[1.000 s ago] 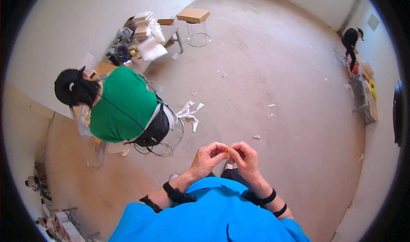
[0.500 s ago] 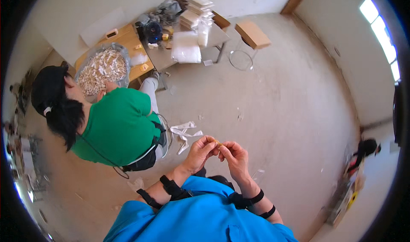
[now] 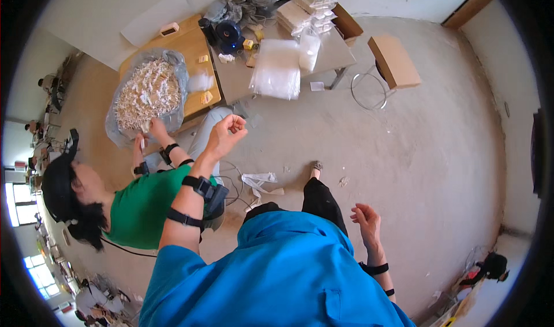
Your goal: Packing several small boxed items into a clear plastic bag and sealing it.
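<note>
My left hand (image 3: 229, 131) is raised out in front of me with its fingers curled shut; I see nothing in it. It hovers above the floor just short of a wooden table (image 3: 190, 41), close to a clear bag heaped with small white pieces (image 3: 151, 90). My right hand (image 3: 367, 218) hangs low beside my leg, fingers loosely apart and holding nothing. Both wrists wear black bands. A person in a green shirt (image 3: 144, 206) crouches at my left, with a hand (image 3: 156, 128) reaching into the edge of that bag.
A grey table (image 3: 337, 53) carries clear plastic bags (image 3: 278, 67), stacked white packs (image 3: 309, 1) and a black round object (image 3: 229, 33). A wire stool with a cardboard top (image 3: 393, 59) stands to the right. White scraps (image 3: 259, 183) lie on the concrete floor.
My hands were joined in front of my chest; they have parted. The left rose toward the table, the right dropped to my side. My view has swung toward the tables.
</note>
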Demonstrator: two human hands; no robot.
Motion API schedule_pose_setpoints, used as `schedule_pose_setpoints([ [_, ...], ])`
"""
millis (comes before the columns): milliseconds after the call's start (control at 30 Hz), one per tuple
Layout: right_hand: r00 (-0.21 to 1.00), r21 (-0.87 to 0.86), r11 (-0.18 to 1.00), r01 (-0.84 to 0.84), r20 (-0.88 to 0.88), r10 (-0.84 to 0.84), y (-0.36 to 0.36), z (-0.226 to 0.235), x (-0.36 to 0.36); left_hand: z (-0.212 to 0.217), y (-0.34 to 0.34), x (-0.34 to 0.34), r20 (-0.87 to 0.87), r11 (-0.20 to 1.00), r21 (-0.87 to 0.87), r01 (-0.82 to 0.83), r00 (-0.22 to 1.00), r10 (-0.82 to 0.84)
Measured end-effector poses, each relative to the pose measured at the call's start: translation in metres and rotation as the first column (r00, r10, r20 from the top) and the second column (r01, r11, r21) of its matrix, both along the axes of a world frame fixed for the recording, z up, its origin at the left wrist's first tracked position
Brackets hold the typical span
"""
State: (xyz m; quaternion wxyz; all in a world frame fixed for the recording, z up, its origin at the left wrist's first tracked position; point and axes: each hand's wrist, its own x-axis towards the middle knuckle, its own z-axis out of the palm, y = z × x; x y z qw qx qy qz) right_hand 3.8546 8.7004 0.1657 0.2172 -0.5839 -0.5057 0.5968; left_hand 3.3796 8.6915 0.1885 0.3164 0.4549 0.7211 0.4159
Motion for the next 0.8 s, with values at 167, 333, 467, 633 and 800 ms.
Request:
schedule_pose_setpoints([
  [167,0.991,-0.102,0.994,0.035,0.134,-0.021,0.102,-0.028,0.019,-0.044,0.075,-0.075,-0.155,0.978,-0.205,0.022,0.986,-0.054],
  [333,0.950,-0.129,0.976,-0.175,0.238,0.202,0.210,-0.035,-0.005,-0.064,0.169,-0.119,0.024,0.952,-0.220,-0.210,0.975,0.221],
  [467,0.901,-0.224,0.952,-0.209,0.334,0.276,0.267,-0.042,-0.034,-0.105,0.226,-0.164,-0.073,0.888,-0.182,-0.422,0.906,0.416],
  [633,0.896,-0.328,0.940,-0.093,0.385,0.223,0.275,-0.066,-0.032,-0.209,0.268,-0.244,-0.031,0.791,-0.173,-0.586,0.806,0.591],
  [800,0.830,-0.664,0.745,-0.062,0.381,0.408,0.298,-0.040,-0.081,-0.288,0.307,-0.264,0.187,0.667,-0.318,-0.673,0.645,0.741],
])
